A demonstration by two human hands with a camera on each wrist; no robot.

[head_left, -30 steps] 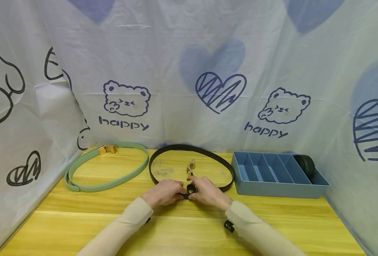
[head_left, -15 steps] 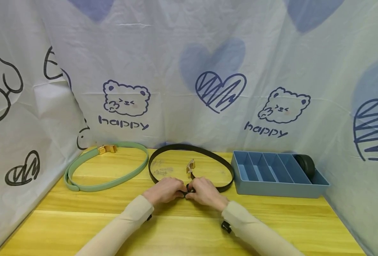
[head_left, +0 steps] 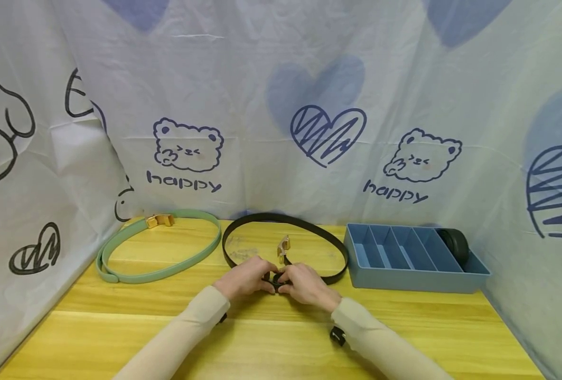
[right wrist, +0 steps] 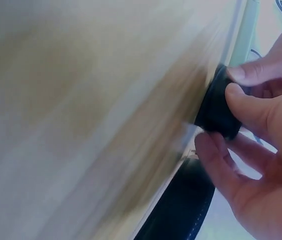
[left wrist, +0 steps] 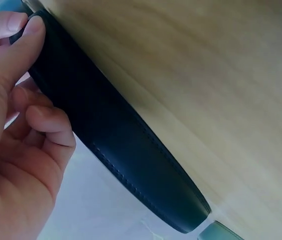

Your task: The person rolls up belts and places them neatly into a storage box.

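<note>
One green belt is laid in an open loop at the left of the wooden table, its gold clasp turned to the back. Toward the middle, the black belt is spread in a loop, its near stretch pinched between thumb and fingers of the left hand. Inside that loop a gold buckle is seen. By the right hand, a small dark coil is pinched; its turns are largely covered and cannot be counted. For a neat roll, the strap should probably be held taut by the left fingers, and its edges aligned. Farthest right, a black roll is held in the rightmost compartment of a blue tray.
</note>
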